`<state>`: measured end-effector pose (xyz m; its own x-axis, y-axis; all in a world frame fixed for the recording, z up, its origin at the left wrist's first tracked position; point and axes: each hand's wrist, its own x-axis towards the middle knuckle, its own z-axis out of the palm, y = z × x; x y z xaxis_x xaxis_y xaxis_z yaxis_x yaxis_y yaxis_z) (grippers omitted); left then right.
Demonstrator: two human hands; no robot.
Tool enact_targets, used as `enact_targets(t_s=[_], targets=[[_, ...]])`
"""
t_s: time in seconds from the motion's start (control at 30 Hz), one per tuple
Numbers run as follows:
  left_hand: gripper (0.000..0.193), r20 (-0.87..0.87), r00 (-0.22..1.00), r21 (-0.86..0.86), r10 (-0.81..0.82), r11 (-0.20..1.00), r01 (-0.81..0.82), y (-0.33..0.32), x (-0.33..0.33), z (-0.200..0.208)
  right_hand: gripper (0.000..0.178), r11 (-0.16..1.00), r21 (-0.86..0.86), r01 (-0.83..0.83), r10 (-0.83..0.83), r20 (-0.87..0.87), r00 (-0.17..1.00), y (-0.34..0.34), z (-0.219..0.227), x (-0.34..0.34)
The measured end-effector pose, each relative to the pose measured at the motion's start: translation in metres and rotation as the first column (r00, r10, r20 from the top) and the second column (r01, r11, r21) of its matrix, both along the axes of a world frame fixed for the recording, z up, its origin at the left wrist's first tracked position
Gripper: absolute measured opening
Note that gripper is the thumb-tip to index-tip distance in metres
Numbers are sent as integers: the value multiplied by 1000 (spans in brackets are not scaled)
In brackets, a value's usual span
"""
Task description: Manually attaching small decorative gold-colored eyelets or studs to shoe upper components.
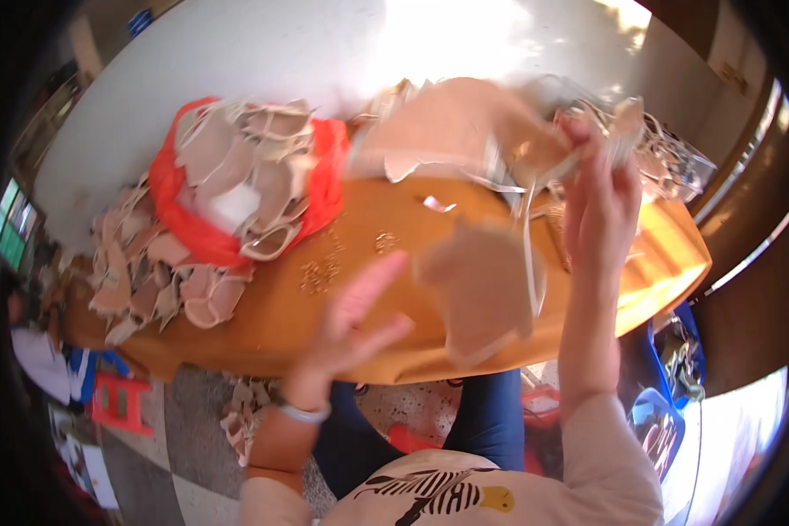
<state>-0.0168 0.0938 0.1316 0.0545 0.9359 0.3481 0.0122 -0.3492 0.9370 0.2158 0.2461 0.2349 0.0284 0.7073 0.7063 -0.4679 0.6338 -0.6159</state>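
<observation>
My right hand (603, 188) is raised over the right side of the table, its fingers closed on a beige bra. The bra is smeared by motion: one broad beige part (447, 127) spreads leftward from the hand, and a cup (482, 289) hangs lower near a pale strap (528, 232). Whether both parts belong to one bra I cannot tell for sure. My left hand (351, 320) hovers over the front of the table, fingers spread, holding nothing and apart from the hanging cup. Small gold-coloured pieces (322, 273) lie in little heaps beyond it.
An orange-brown cloth (394, 351) covers the table. A red bag (331, 175) full of beige bras stands back left, with more bras (149, 280) piled beside it. Another heap (666, 162) lies at the right. A red stool (121, 403) and blue baskets (666, 412) flank the table.
</observation>
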Motion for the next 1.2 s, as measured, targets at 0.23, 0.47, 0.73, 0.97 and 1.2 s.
enact_targets(t_s=[0.23, 0.47, 0.73, 0.97, 1.2], targets=[[94, 590, 807, 29, -13, 1000, -6, -93, 49, -73, 23, 910, 133, -393, 288, 480, 829, -124, -134, -43], [26, 499, 486, -591, 718, 691, -416, -144, 15, -114, 20, 918, -279, -281, 396, 632, 666, -95, -173, -78], [36, 602, 440, -524, 666, 746, -412, -139, 15, -139, 14, 991, -34, -127, 92, 867, 489, -30, -192, -179], [45, 672, 472, -416, 571, 818, -397, -129, 15, -134, 17, 994, 62, -88, -41, 973, 225, -36, -186, -212], [46, 649, 469, -430, 599, 798, -422, -122, 14, -136, 15, 990, 108, -91, -94, 985, 146, -27, -188, -214]])
